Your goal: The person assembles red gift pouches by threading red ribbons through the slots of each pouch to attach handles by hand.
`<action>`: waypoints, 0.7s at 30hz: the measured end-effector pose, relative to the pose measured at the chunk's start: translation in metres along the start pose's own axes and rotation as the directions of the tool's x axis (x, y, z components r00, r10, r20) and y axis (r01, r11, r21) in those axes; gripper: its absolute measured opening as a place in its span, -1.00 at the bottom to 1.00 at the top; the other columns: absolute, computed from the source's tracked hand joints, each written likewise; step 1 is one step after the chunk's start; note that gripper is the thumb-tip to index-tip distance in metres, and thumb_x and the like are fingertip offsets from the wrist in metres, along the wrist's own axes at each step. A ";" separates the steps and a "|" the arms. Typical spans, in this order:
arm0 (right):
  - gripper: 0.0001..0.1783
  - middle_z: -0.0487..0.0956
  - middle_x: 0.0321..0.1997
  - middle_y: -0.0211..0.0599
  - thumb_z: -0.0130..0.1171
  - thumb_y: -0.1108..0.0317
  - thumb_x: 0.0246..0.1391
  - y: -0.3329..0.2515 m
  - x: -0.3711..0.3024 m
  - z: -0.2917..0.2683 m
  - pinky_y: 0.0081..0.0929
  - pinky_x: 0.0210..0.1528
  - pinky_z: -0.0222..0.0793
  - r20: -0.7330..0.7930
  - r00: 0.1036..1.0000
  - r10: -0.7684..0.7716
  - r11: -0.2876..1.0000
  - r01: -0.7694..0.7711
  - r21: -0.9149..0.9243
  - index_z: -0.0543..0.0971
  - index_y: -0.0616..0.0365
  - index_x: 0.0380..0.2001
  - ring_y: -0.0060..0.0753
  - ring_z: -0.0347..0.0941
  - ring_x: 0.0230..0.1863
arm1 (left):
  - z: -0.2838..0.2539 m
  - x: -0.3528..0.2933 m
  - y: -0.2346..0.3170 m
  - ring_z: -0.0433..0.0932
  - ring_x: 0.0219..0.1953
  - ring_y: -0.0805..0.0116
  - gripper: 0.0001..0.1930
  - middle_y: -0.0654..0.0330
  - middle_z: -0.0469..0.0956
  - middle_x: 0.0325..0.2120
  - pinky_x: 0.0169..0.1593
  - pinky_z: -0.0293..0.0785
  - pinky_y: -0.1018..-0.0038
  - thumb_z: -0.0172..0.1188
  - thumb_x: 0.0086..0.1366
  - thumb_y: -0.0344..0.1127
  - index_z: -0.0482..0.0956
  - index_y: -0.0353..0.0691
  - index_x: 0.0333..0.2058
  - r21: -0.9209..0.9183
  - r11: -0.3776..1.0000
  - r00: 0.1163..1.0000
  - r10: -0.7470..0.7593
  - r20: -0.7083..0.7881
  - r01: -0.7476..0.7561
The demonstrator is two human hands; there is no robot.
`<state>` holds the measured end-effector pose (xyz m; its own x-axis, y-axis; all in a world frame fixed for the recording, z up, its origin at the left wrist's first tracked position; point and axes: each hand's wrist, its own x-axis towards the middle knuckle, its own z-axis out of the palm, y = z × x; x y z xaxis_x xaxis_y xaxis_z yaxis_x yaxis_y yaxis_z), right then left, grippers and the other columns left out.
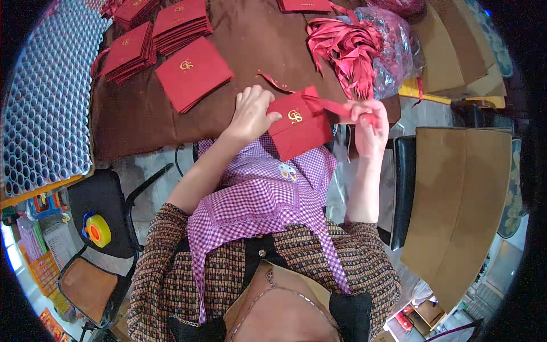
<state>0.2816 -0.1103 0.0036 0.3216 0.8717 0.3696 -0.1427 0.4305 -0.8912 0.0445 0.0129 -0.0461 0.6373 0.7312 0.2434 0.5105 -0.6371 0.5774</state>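
A flat red paper packet [302, 130] with gold print lies tilted at the near edge of the table, partly over my lap. At its left edge is my left hand [254, 112], fingers bent and thumb pressed against it. A red ribbon [332, 106] runs from the top of the packet to the right. My right hand [369, 126], fingers closed, holds the ribbon's end away from the packet. Another loose ribbon tail [274, 84] curls on the table behind it. Further left is a small stack of matching red packets [194, 74].
More red stacks [181, 25] stand at the back left. A heap of red ribbons [347, 48] spills from a clear plastic bag [401, 54] at the back right. Cardboard [456, 199] stands on the right; a black chair [97, 199] with yellow tape [98, 231] is left.
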 end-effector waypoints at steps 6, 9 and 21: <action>-0.78 0.43 -0.53 -0.39 0.06 0.32 0.19 0.007 -0.007 0.010 -0.30 -0.14 0.40 0.011 0.995 0.101 0.993 -0.100 -0.062 0.49 0.28 -0.22 -0.48 0.38 -0.47 | 0.000 0.010 -0.007 0.42 -0.27 0.08 -0.75 0.09 0.46 -0.44 -0.15 0.32 0.24 0.36 -0.07 -0.31 0.50 -0.24 -0.42 -0.062 0.997 0.999 -0.036 0.040 0.038; -0.81 0.47 -0.52 -0.39 0.01 0.40 0.21 0.011 -0.008 0.032 -0.49 -0.33 0.38 -0.083 0.991 0.106 0.987 -0.115 -0.109 0.52 0.28 -0.19 -0.58 0.31 -0.57 | -0.005 0.010 -0.007 0.45 -0.30 0.07 -0.79 0.06 0.48 -0.49 -0.19 0.35 0.23 0.32 -0.02 -0.34 0.51 -0.27 -0.42 -0.124 0.990 0.996 -0.053 0.076 0.062; -0.88 0.58 -0.35 -0.26 0.20 0.33 0.00 0.043 0.000 0.082 -0.32 -0.17 0.22 0.316 0.947 0.057 0.455 0.257 -0.852 0.56 0.11 -0.38 -0.23 0.48 -0.30 | -0.011 0.012 -0.010 0.53 -0.35 0.43 -0.80 0.12 0.59 -0.43 -0.23 0.46 0.48 0.16 0.16 -0.44 0.56 -0.43 -0.25 -0.464 0.804 0.927 -0.339 0.158 0.373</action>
<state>0.1985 -0.0728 -0.0132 0.0007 0.9241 0.3821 0.8156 0.2206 -0.5349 0.0410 0.0307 -0.0401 0.5086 0.8559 -0.0930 0.3801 -0.1263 0.9163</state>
